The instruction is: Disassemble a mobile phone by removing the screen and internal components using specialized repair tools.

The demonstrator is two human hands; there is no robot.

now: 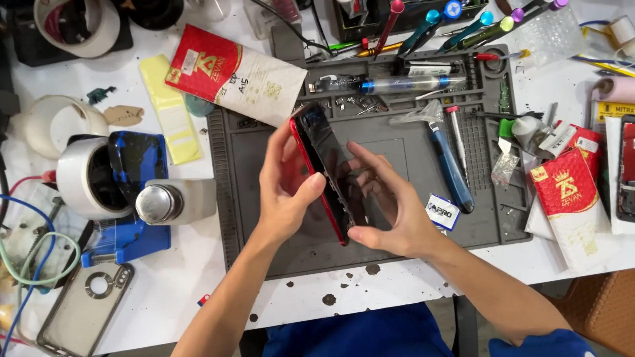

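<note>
Blue cloth over the person's lap [360, 334] fills the bottom edge, and from it two bare forearms rise over the white desk [178, 284] to the grey repair mat [278, 251]. Between the hands a red-framed smartphone [324, 168] stands on edge, tilted, its dark glass side turned toward the right. Gripping the red back and rim is the left hand [284, 188], with its thumb hooked over the lower edge. Cupping the glass side from the other flank is the right hand [387, 205], fingers spread up along the panel and thumb pressed at the bottom corner (both hands are closed on the same phone, none of it resting on the mat).

Counted around it: two red-and-white padded pouches, one [231, 73] at the mat's upper left corner and one [572, 205] off its right side. One blue-handled tool [452, 165] lies on the mat just right of the hands, with a small white sticker [442, 211] below it. One clear syringe [403, 84] lies across the mat's top tray. One clear phone case [86, 311] lies at the desk's lower left, one metal-capped bottle [173, 201] left of the mat, and two rolls of white tape [92, 178] [76, 26] sit farther left.
</note>
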